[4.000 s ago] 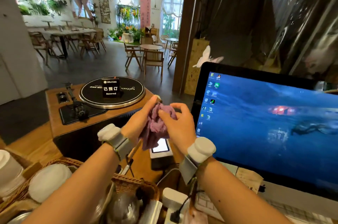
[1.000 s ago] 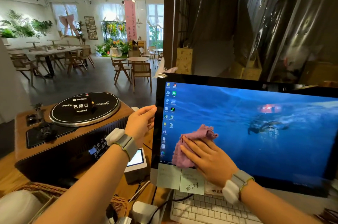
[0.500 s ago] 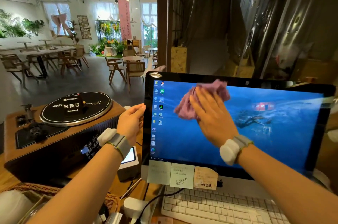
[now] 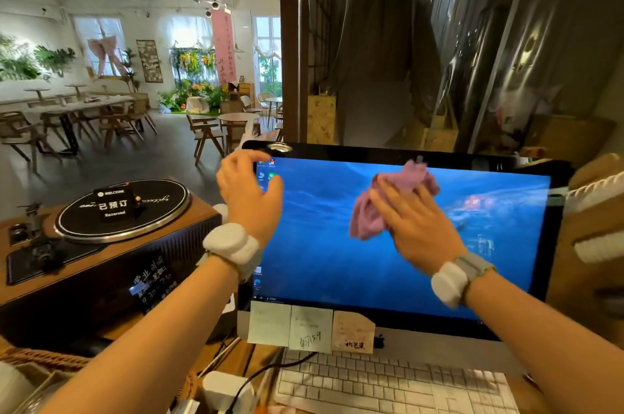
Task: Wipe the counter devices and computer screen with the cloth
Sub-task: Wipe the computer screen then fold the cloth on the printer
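The computer screen point(image 4: 320, 244) stands in front of me, lit with a blue desktop picture. My right hand point(image 4: 418, 228) lies flat on the purple cloth point(image 4: 366, 221) and presses it against the upper middle of the screen, just under the top bezel. My left hand point(image 4: 248, 197) is at the screen's upper left corner, fingers apart and curled, covering some desktop icons. I cannot tell whether it touches the bezel. Both wrists wear white bands. Left of the monitor sits the wooden record player point(image 4: 40, 265), with a black "Reserved" sign point(image 4: 113, 204) on its platter.
A white keyboard point(image 4: 371, 386) lies below the monitor, with sticky notes point(image 4: 310, 329) on the lower bezel. A white plug block point(image 4: 226, 390) with cables and a wicker basket rim point(image 4: 40, 356) sit at the lower left. Clear plastic sheeting hangs behind the monitor.
My right hand has slid the cloth rightward along the top of the screen. My left hand has risen from the monitor's left edge to its upper left corner.
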Tool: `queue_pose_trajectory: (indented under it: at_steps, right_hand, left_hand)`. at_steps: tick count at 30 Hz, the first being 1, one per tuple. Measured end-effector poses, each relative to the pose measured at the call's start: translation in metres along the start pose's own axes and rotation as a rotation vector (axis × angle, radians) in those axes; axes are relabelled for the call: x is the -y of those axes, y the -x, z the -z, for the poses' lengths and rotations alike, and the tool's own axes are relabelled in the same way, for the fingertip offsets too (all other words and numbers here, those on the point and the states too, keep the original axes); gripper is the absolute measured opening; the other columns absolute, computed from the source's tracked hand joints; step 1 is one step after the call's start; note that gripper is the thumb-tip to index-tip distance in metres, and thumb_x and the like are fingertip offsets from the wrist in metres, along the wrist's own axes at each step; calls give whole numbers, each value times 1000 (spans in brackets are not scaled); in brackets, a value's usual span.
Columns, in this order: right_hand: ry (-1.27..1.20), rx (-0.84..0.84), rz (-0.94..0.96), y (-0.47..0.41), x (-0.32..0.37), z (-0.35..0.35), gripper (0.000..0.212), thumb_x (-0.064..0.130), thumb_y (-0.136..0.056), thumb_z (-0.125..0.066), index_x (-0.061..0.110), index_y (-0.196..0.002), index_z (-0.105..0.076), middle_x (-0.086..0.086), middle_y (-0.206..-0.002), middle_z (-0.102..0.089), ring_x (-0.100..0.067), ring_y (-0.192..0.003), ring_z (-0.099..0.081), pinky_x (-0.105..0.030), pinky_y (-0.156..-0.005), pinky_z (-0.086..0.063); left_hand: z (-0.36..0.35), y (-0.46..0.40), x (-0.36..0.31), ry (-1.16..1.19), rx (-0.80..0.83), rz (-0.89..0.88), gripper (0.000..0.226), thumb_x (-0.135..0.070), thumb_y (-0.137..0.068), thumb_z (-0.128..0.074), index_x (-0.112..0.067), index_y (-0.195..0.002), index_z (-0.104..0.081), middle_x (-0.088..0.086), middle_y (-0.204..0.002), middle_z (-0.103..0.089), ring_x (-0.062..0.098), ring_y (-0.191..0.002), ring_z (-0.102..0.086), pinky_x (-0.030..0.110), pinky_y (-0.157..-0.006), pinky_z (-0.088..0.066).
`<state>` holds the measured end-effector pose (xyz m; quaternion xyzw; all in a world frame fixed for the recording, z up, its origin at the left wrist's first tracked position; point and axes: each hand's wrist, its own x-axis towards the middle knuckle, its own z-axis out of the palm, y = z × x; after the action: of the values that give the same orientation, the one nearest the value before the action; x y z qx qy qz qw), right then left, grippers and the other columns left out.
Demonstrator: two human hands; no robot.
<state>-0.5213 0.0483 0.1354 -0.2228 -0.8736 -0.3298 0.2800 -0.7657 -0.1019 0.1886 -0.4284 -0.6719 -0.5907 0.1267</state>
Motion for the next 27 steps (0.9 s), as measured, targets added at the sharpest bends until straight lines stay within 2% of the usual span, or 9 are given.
queue_pose_trajectory:
  at_steps: [2, 5, 8, 11, 16, 20, 23, 25, 27]
  right_hand:
    - [-5, -17, -144, -24, -19, 14, 58, 17, -94, -48, 9, -150, -34, -12, -158, -30, -33, -146, -28, -52, -119, -13]
    - [-37, -32, -223, -27, -18, 17, 60, 19, -95, -49, 11, -151, -31, -11, -159, -28, -31, -147, -24, -51, -120, -14]
    - [-76, -40, -149, 11, 7, -1, 63, 14, -93, -54, 7, -151, -31, -13, -160, -24, -34, -146, -24, -54, -117, -19]
    - [-97, 42, -22, 71, 29, -24, 69, 10, -89, -58, 10, -152, -29, -12, -161, -22, -34, -147, -23, -53, -116, -23]
    - [-7, 230, 137, 150, 37, -43, 72, 27, -89, -55, 17, -154, -24, -7, -160, -24, -28, -147, -22, -46, -121, -7]
    - [-9, 202, 189, 143, 5, -32, 69, 28, -91, -58, 16, -153, -29, -11, -158, -30, -30, -144, -32, -49, -119, -18]
    - [-9, 87, 53, 100, -26, -15, 66, 19, -87, -61, 11, -148, -39, -14, -157, -31, -34, -145, -30, -54, -119, -17]
    - [18, 41, -81, 65, -50, 1, 67, 21, -86, -56, 11, -150, -36, -12, -159, -26, -33, -146, -25, -52, -121, -8]
    - [14, 31, -198, 37, -71, 16, 66, 26, -90, -49, 13, -152, -29, -10, -161, -22, -32, -148, -20, -51, -121, -7]
  left_hand:
    - [-10, -2, -22, -5, 92, -178, 35, -18, -83, -61, -22, -117, -56, 2, -133, -46, 23, -129, -37, 41, -108, -32]
    - [-29, 1, -49, -19, 278, -304, 45, -21, -90, -60, -22, -133, -49, -1, -149, -40, 22, -144, -25, 42, -119, -19]
    - [-50, 9, -63, -129, 446, -344, 53, -27, -97, -51, -25, -148, -34, -7, -158, -26, 16, -151, -8, 42, -122, 2]
    - [-66, 15, -69, -244, 528, -371, 56, -32, -101, -43, -25, -153, -23, -10, -161, -18, 14, -151, 0, 45, -121, 11]
    - [-83, 18, -76, -294, 521, -389, 58, -35, -101, -42, -23, -153, -21, -8, -161, -18, 16, -151, -1, 48, -120, 12]
    - [-95, 17, -84, -323, 486, -442, 58, -34, -99, -46, -21, -152, -26, -6, -156, -29, 18, -150, -11, 48, -121, 11]
    - [-100, 15, -87, -329, 410, -450, 54, -33, -96, -50, -20, -147, -36, -2, -146, -41, 20, -142, -29, 47, -122, 7]
    - [-102, 14, -86, -322, 377, -453, 51, -31, -95, -52, -21, -144, -42, -1, -139, -46, 22, -136, -36, 46, -122, 5]
    - [-105, 14, -88, -320, 364, -448, 49, -31, -95, -53, -22, -142, -45, 0, -135, -48, 23, -133, -39, 45, -121, 4]
